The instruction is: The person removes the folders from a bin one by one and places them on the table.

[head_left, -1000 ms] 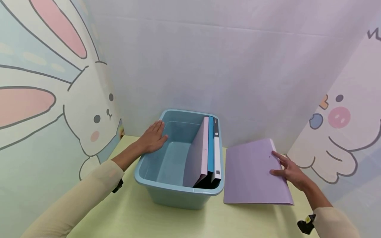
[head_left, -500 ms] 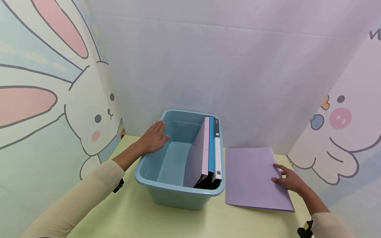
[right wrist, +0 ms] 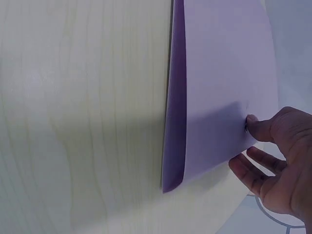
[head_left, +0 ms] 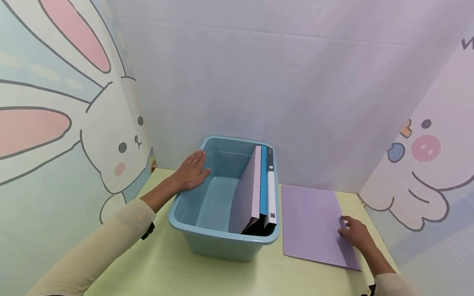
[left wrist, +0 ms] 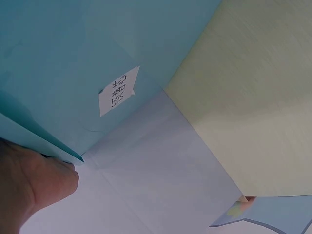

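A light blue plastic basin (head_left: 218,245) stands on the table against the back wall. Along its right side a pale lilac folder (head_left: 256,181), a blue folder (head_left: 263,185) and a white folder with a black spine section (head_left: 271,189) stand upright. My left hand (head_left: 190,171) rests on the basin's left rim, fingers straight and thumb inward. Flat on the table to the right lies a purple folder (head_left: 314,226). My right hand (head_left: 356,233) is at its right edge; in the right wrist view one digit touches the cover while the other fingers are apart from it.
The yellowish wood-grain table (head_left: 148,263) ends at a plain pale back wall (head_left: 237,82). Cartoon-printed walls flank both sides, a rabbit (head_left: 115,152) at left. A white label (left wrist: 119,91) with handwriting sticks to the basin's outer side.
The purple folder, raised at its far edge a second ago, now lies flat. My right hand has moved down and toward me along its edge. My left hand stays put.
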